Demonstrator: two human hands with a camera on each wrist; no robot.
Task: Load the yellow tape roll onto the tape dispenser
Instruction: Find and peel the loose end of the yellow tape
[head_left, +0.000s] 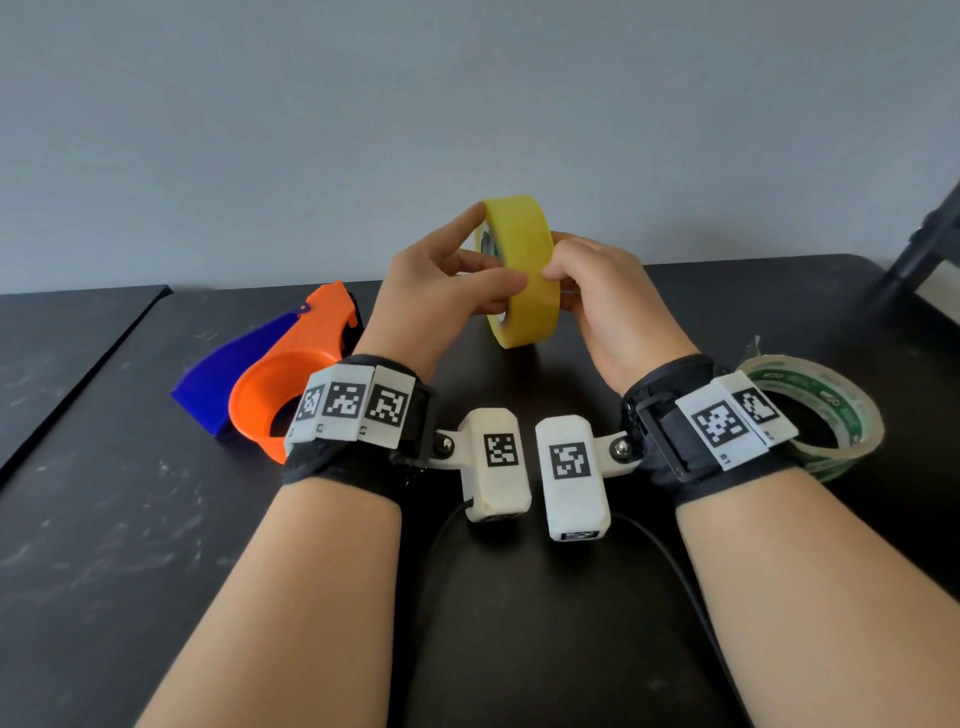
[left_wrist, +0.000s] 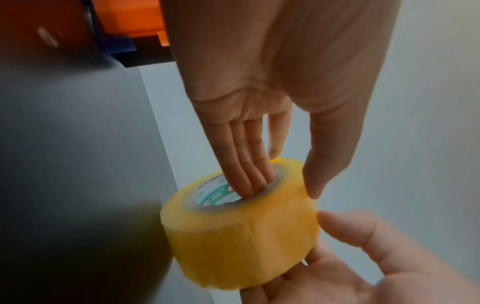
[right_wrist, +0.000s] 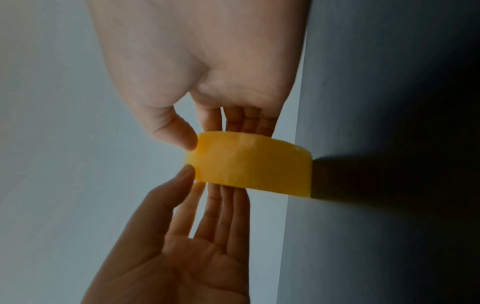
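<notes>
I hold the yellow tape roll (head_left: 519, 234) on edge above the black table (head_left: 156, 545), between both hands. My left hand (head_left: 483, 260) pinches it: in the left wrist view several fingers (left_wrist: 249, 174) reach into the printed core and the thumb lies on the outer band. My right hand (head_left: 571, 275) grips the opposite side, thumb on the yellow band (right_wrist: 252, 164) and fingers behind the roll. The orange and blue tape dispenser (head_left: 306, 364) lies on the table left of my left wrist, untouched, with its round hub recess facing up.
A clear tape roll with a green printed core (head_left: 815, 415) lies flat by my right wrist. A plain grey wall stands behind the table. A dark frame (head_left: 930, 249) leans at the far right. A seam splits the tabletop at far left.
</notes>
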